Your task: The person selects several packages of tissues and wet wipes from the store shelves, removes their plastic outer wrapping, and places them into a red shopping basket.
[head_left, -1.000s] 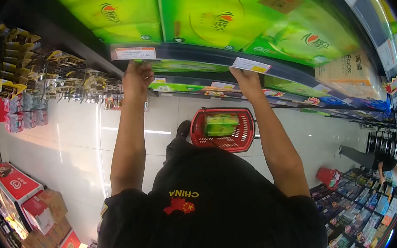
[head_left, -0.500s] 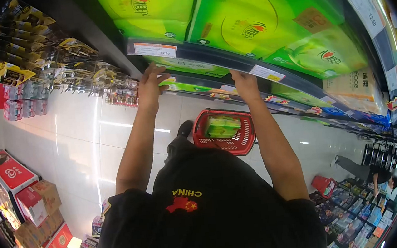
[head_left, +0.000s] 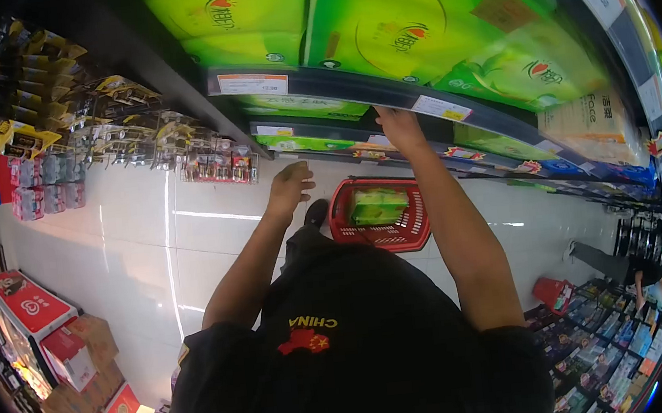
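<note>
My right hand (head_left: 399,127) reaches into the lower shelf, beside the right end of a green tissue pack (head_left: 309,105); its fingertips are mostly hidden under the shelf edge. Holding nothing, my left hand (head_left: 291,189) hangs over the floor in front of the shelf, fingers apart and slightly bent. Below and between my arms a red shopping basket (head_left: 420,234) stands on the floor by my foot. A green tissue pack (head_left: 379,205) lies in it. Above my hands, large green tissue packs (head_left: 410,32) fill the upper shelf.
Price tags (head_left: 253,84) line the shelf edge. Hanging goods (head_left: 130,106) stick out at the left. Stacked boxes (head_left: 74,354) stand on the tiled floor (head_left: 128,250) at lower left. A person (head_left: 632,273) is at the far right, near another red basket (head_left: 553,294).
My left hand has come off the shelf edge and moved back and down toward me. The right hand stays at the shelf, a little further left. The view has shifted slightly.
</note>
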`<action>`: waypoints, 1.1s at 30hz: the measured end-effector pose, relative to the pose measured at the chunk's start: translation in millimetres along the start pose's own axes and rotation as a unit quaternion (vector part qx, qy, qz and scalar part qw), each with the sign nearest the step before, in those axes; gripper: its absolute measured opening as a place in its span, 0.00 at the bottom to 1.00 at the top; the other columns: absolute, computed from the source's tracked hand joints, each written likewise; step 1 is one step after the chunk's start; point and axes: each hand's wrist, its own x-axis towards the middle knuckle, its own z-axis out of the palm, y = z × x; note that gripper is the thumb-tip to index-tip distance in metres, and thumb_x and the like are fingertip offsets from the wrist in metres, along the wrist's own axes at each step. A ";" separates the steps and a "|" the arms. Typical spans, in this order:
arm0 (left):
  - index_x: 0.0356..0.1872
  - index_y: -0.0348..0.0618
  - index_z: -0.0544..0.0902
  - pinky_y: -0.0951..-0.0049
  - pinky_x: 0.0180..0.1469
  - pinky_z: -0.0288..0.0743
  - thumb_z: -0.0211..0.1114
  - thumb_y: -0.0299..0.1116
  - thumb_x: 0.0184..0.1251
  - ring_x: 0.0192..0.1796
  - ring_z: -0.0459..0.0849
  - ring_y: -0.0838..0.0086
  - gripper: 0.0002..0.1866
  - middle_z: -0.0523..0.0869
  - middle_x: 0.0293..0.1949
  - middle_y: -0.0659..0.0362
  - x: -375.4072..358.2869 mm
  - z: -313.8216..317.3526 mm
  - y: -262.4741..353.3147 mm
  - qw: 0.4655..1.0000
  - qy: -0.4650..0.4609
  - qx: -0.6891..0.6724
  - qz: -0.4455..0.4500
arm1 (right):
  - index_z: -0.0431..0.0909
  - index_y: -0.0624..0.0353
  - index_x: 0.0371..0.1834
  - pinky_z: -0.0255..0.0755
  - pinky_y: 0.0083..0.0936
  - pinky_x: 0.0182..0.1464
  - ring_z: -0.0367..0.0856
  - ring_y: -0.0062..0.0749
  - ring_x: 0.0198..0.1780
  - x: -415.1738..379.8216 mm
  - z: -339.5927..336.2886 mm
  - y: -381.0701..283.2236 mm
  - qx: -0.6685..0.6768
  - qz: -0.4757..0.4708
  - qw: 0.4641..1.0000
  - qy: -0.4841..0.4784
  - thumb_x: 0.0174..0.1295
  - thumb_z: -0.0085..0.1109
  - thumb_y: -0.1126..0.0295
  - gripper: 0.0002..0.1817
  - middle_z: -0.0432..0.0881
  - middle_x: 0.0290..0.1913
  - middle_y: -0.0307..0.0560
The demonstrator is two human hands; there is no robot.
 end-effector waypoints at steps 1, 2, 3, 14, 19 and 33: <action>0.61 0.40 0.76 0.73 0.40 0.75 0.56 0.43 0.69 0.44 0.84 0.71 0.24 0.83 0.47 0.58 -0.2 0.0 -6.7 1.000 -0.003 0.012 -0.005 | 0.77 0.59 0.57 0.73 0.39 0.53 0.80 0.52 0.49 -0.5 -2.8 -0.7 0.010 0.016 0.999 -0.027 0.69 0.48 0.43 0.30 0.83 0.49 0.56; 0.60 0.40 0.77 0.73 0.39 0.76 0.56 0.43 0.68 0.44 0.84 0.71 0.24 0.83 0.47 0.58 -0.2 -0.1 -13.1 1.000 -0.007 0.025 -0.010 | 0.76 0.63 0.58 0.74 0.33 0.51 0.81 0.43 0.47 -0.7 -7.1 -1.0 0.020 0.033 0.998 -0.053 0.68 0.51 0.45 0.31 0.82 0.51 0.54; 0.60 0.40 0.77 0.73 0.39 0.76 0.55 0.43 0.68 0.44 0.84 0.71 0.24 0.84 0.47 0.57 -0.1 0.1 -19.6 0.999 -0.011 0.037 -0.016 | 0.75 0.64 0.59 0.75 0.30 0.50 0.82 0.38 0.46 -4.3 -7.9 -1.6 0.032 0.036 0.997 -0.057 0.68 0.53 0.46 0.31 0.82 0.52 0.52; 0.34 0.35 0.80 0.61 0.25 0.77 0.57 0.39 0.68 0.26 0.83 0.66 0.14 0.80 0.23 0.55 46.0 -114.2 -194.6 0.923 0.065 0.322 -0.198 | 0.78 0.55 0.48 0.76 0.43 0.50 0.80 0.49 0.50 -221.3 33.1 202.5 -0.131 0.020 0.976 -0.174 0.67 0.48 0.65 0.12 0.80 0.49 0.52; 0.39 0.42 0.79 0.68 0.25 0.74 0.58 0.43 0.66 0.27 0.81 0.72 0.14 0.81 0.28 0.59 30.2 -128.9 -172.0 0.916 0.054 0.312 -0.245 | 0.80 0.56 0.34 0.74 0.38 0.38 0.80 0.39 0.41 -432.2 23.3 334.1 0.003 0.374 0.918 -0.130 0.67 0.51 0.63 0.11 0.82 0.38 0.47; 0.55 0.40 0.78 0.70 0.38 0.77 0.57 0.47 0.70 0.39 0.84 0.72 0.23 0.85 0.42 0.54 55.3 71.1 -95.2 0.886 -0.133 0.434 -0.096 | 0.81 0.58 0.47 0.76 0.36 0.46 0.84 0.46 0.45 -396.7 94.5 253.3 0.069 0.388 0.919 0.009 0.65 0.54 0.55 0.19 0.85 0.44 0.52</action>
